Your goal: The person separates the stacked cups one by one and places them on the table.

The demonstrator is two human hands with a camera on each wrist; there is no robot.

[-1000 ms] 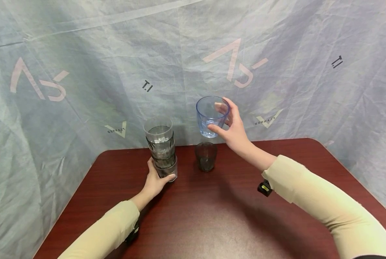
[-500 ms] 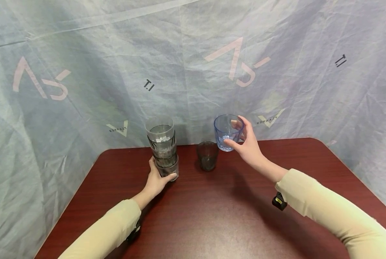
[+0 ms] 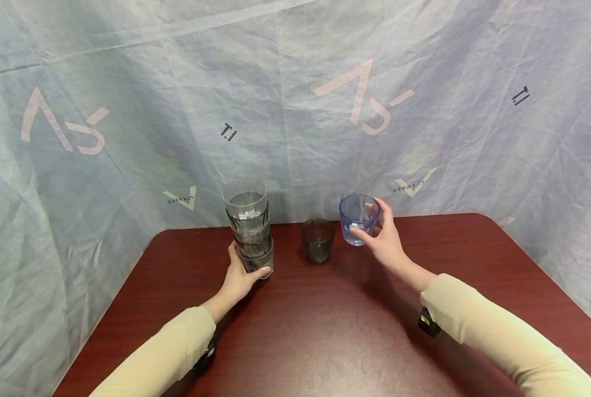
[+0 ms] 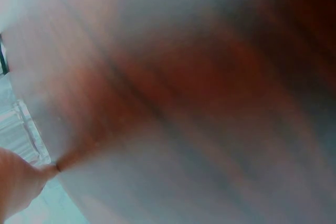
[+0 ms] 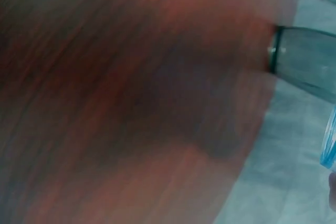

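While your left fingers (image 3: 233,253) grip the upright, see-through tumbler stack (image 3: 248,223) low down, your right fingers (image 3: 386,210) pinch a tapered, translucent blue tumbler (image 3: 358,221), mouth up

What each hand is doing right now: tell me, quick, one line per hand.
Left hand: closed, holding the stack of glasses near its base.
Right hand: closed, holding the blue glass.
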